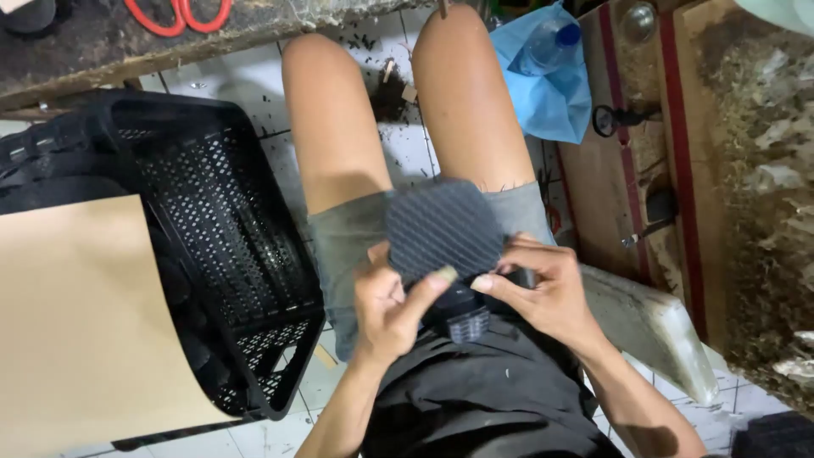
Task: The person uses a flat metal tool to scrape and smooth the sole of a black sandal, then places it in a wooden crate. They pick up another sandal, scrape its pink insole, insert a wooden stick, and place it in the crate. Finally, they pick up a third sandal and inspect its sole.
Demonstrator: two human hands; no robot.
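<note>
- We hold a dark rubbery pad (443, 225) with a diamond-ribbed face over our lap, above the grey shorts (356, 246), both hands closed on its near edge
- Our left hand (386, 309) grips the lower left edge, its thumb laid across the pad's bottom rim; our right hand (543, 288) pinches the lower right edge, thumb pointing toward the left thumb so the two nearly meet
- We judge that we are in the middle of handling or fitting the pad: the thumbs press along the near rim, and a small clear ribbed piece (468, 324) sits just below it, against the black shirt (475, 399); we cannot tell whether the two are joined
- The next move, as we judge it, calls for a steady two-handed grip and careful thumb pressure along the rim, since the pad looks thin and flexible and could buckle
- The pad looks like a rounded square, nearly black, with a fine criss-cross texture and soft rounded corners; its far edge rests free between the knees
- A black perforated plastic crate (225, 246) stands just beside our left leg, with a tan board (76, 322) leaning over it
- A blue plastic bag (543, 85) holding a bottle lies on the tiled floor (407, 144) near our right knee, and red-handled scissors (178, 15) rest on the workbench beyond
</note>
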